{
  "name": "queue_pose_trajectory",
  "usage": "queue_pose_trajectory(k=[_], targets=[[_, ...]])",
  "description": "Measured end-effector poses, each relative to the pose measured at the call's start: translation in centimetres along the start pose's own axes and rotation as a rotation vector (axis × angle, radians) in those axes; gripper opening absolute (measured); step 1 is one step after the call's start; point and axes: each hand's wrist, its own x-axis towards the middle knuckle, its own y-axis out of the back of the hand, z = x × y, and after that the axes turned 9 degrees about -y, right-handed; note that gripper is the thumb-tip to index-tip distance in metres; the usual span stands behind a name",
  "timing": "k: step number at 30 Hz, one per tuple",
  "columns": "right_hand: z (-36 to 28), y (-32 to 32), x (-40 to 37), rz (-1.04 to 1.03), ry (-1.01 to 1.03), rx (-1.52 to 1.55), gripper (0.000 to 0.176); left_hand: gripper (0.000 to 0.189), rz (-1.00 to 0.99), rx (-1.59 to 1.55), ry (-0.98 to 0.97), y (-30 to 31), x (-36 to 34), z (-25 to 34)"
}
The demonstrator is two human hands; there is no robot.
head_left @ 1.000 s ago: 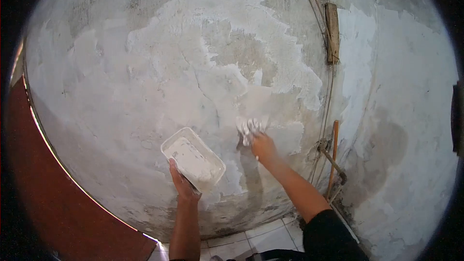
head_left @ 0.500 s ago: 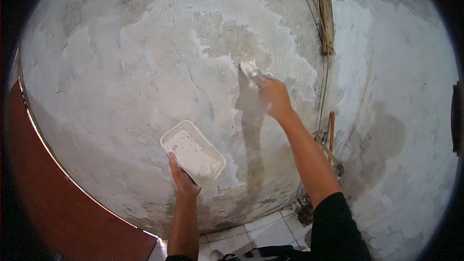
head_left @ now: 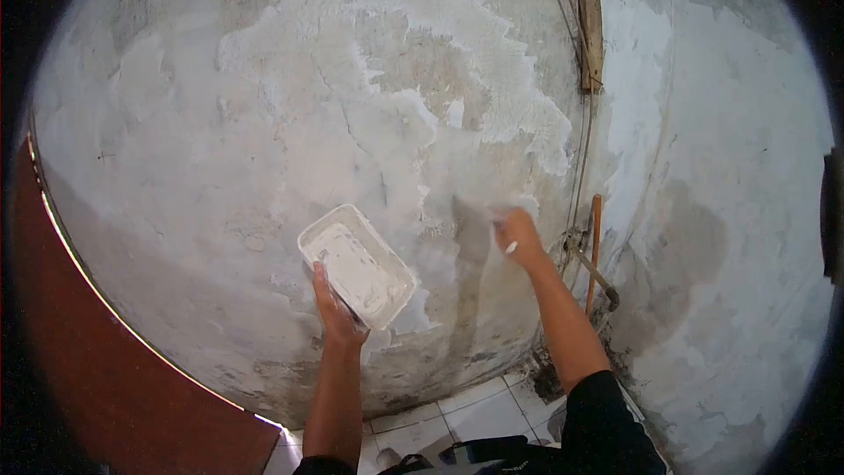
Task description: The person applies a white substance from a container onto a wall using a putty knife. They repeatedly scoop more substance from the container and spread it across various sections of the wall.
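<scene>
My left hand (head_left: 336,303) grips a white rectangular plastic tub (head_left: 403,297) by its lower left side, thumb over the rim. White putty (head_left: 356,266) fills much of the tub, its surface uneven. To the right of it, my right hand (head_left: 519,236) is closed round a putty knife (head_left: 511,247), whose pale handle end pokes out below the fist. The blade points left toward the wall and is smeared by motion. A fresh white dab of putty (head_left: 455,113) sits on the patchy grey wall (head_left: 264,158), above my right hand.
A wooden block (head_left: 591,40) with cables is fixed to the wall at upper right. Below it, an orange stick (head_left: 595,251) stands near a pipe (head_left: 593,274) in the corner. White floor tiles (head_left: 479,413) lie beneath; a reddish-brown surface (head_left: 105,343) fills the lower left.
My right hand has come down and slightly right with the putty knife, off the bare patch, where a white dab now shows. The tub in my left hand has barely shifted.
</scene>
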Motion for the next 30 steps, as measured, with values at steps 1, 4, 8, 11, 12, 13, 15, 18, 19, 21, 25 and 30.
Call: queue_pose_trajectory(k=[1, 4, 8, 11, 12, 13, 15, 18, 19, 21, 25, 30], targets=[[-0.4, 1.0, 0.7, 0.263, -0.052, 0.133, 0.022, 0.064, -0.024, -0.036, 0.014, 0.4, 0.0, 0.1], [-1.8, 1.3, 2.6, 0.385, -0.460, 0.192, 0.032, 0.065, -0.022, -0.004, -0.033, 0.8, -0.4, 0.2], [-3.9, -9.0, 0.4, 0.323, -0.266, 0.170, 0.039, 0.064, -0.027, -0.052, 0.005, 1.6, -0.1, -0.4], [-5.3, -10.3, -3.3, 0.089, -0.320, 0.339, 0.041, 0.068, -0.001, 0.015, -0.015, 1.0, 0.2, -1.6], [-6.3, -8.4, -5.0, 0.107, -0.112, 0.212, 0.034, 0.067, -0.012, 0.006, -0.009, 0.6, 0.3, -1.9], [-6.9, -7.1, -5.9, 0.128, 0.100, 0.084, 0.027, 0.066, -0.030, -0.004, -0.006, 0.2, 0.4, -2.1], [-4.5, -5.9, -5.8, 0.069, 0.036, 0.113, 0.024, 0.066, -0.058, -0.017, 0.006, -0.6, 0.2, -2.4], [0.0, -2.7, -3.6, 0.144, -0.178, 0.118, 0.021, 0.066, -0.065, -0.038, 0.029, -1.0, -0.2, -2.5], [0.8, -0.7, -2.2, 0.115, -0.335, 0.039, 0.026, 0.066, -0.047, -0.045, 0.040, -0.9, -0.3, -2.5], [0.9, 2.4, 0.2, 0.388, -0.580, 0.327, 0.029, 0.066, -0.055, -0.039, 0.033, -0.3, -0.4, -2.4], [4.3, -0.3, 5.1, 0.640, -0.638, 0.653, 0.032, 0.066, -0.008, 0.030, 0.000, 0.5, -1.2, -0.9], [-5.1, -1.7, 3.5, 0.368, -0.285, 0.028, 0.026, 0.068, -0.024, -0.020, -0.033, 2.3, -0.8, 0.1]])
